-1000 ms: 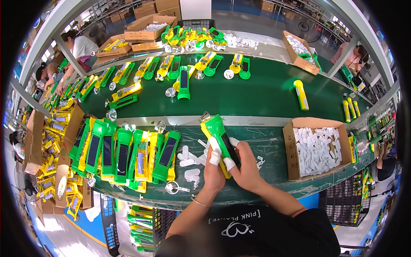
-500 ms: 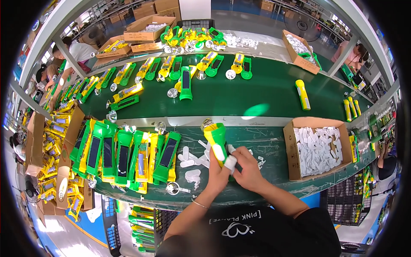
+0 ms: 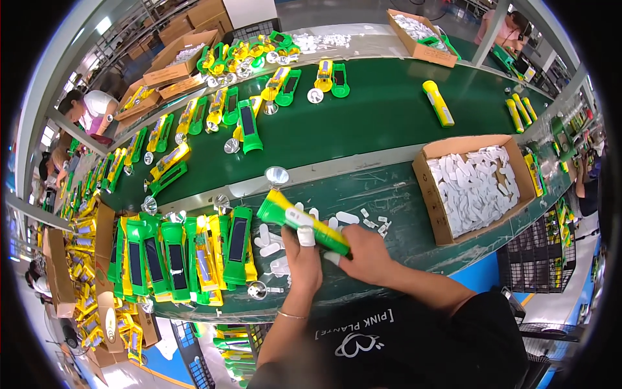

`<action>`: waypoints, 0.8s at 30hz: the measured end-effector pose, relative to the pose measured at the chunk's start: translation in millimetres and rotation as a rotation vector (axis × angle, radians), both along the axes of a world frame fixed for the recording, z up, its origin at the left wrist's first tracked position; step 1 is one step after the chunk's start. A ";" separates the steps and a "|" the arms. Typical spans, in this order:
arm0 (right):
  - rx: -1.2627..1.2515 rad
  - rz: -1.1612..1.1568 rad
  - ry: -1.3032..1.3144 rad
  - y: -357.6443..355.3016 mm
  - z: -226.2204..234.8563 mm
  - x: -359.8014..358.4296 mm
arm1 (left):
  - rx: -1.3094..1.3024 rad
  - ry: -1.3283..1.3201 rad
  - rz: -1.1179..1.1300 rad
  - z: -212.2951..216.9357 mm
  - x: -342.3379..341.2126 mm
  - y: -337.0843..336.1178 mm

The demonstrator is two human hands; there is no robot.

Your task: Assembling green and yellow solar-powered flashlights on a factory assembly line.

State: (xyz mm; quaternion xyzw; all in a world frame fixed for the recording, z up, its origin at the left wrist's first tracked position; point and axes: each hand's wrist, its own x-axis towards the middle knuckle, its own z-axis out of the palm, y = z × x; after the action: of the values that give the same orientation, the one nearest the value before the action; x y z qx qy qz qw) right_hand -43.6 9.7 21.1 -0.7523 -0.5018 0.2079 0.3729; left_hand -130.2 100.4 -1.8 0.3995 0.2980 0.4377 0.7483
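Note:
A green and yellow flashlight [image 3: 326,235] is held slantwise between my two hands, its wide head pointing to the far left. A silver reflector cup [image 3: 276,176] stands out just beyond that head. My left hand [image 3: 304,262] is closed around the middle of the body, its white-wrapped thumb lying by a white oval piece [image 3: 297,217] on the side. At the tail end my right hand [image 3: 368,257] grips the body, fingers partly hidden. Loose white oval pieces [image 3: 348,217] lie on the bench around the flashlight. Another reflector [image 3: 257,290] rests left of my left wrist.
Several open flashlight halves [image 3: 176,259] stand packed together at the left. A carton of white pieces [image 3: 424,194] sits at the right. Beyond, a green belt [image 3: 376,117] carries more flashlights. A box of yellow parts [image 3: 61,272] is far left; co-workers are at the sides.
The flashlight has tipped from nearly upright to a flatter slant, its head swinging left. My right hand has shifted to the tail end. The whole view has turned and shifted.

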 end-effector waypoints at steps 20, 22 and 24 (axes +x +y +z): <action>0.008 0.127 -0.009 22.3 10.0 76.1 | -0.129 -0.062 -0.451 2.6 -9.1 4.7; 0.462 0.346 0.313 24.8 14.4 54.0 | -0.142 -0.048 -0.521 0.4 -10.5 3.5; 0.445 0.306 0.414 27.0 4.0 43.3 | -0.109 -0.041 -0.551 6.1 -9.5 1.2</action>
State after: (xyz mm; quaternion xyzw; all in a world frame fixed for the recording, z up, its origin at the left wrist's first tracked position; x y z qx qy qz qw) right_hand -0.3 36.6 25.1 -0.5103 -0.5556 0.2954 0.5862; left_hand -139.7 101.6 4.3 0.4157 0.1862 0.2091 0.8653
